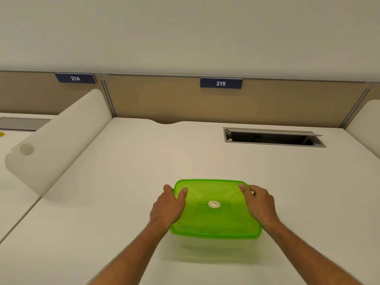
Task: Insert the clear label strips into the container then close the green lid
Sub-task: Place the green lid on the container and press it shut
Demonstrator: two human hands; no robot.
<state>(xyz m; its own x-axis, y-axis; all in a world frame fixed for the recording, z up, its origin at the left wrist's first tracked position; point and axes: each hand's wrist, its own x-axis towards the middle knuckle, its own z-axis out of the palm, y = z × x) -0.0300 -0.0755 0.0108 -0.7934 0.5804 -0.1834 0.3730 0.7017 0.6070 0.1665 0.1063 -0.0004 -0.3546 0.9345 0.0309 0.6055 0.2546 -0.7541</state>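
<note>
A translucent green lid (pixel 216 208) lies flat on top of a clear container (pixel 213 246) near the front middle of the white desk (pixel 144 171). A round white sticker sits at the lid's centre. My left hand (pixel 169 206) grips the lid's left edge, thumb on top. My right hand (pixel 260 204) grips the right edge the same way. Faint writing shows through the lid; the label strips themselves cannot be made out.
A white rounded divider (pixel 55 140) slants along the desk's left side, another at the far right (pixel 368 128). An open cable hatch (pixel 273 137) is set into the desk at the back right. Tan partition panels carry signs 214 and 215.
</note>
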